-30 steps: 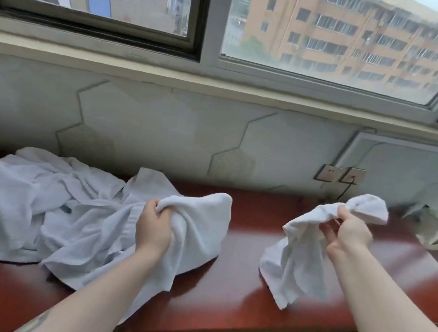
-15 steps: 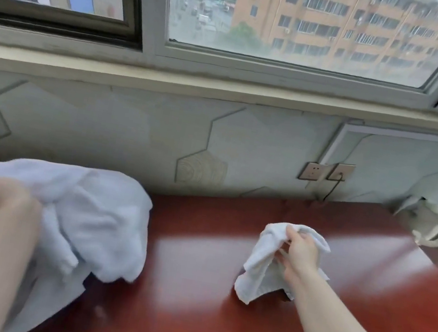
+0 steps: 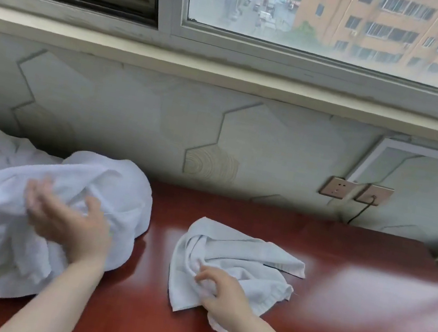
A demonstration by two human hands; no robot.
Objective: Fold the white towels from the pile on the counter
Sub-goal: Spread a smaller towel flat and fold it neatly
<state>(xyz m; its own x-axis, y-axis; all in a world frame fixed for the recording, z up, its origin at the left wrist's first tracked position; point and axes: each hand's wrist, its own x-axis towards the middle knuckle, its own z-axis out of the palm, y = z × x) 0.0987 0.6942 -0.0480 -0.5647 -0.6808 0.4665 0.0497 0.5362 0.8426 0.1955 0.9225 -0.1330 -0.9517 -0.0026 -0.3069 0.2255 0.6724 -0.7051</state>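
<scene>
No towel folded yet. Small white towel [image 3: 236, 261] lies crumpled on the red counter [image 3: 346, 317], just right of the pile [image 3: 29, 221]. Right hand [image 3: 222, 294] fingers pinch its near edge; left hand [image 3: 69, 224], fingers spread and blurred, rests open on the pile.

white towel pile [image 3: 30, 209]; white small towel [image 3: 234, 258]; glossy red-brown counter [image 3: 332, 315]; pale hexagon-patterned wall [image 3: 218, 131].

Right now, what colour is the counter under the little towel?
Shiny dark red, seen in the head view: the counter under the small white towel.
</scene>
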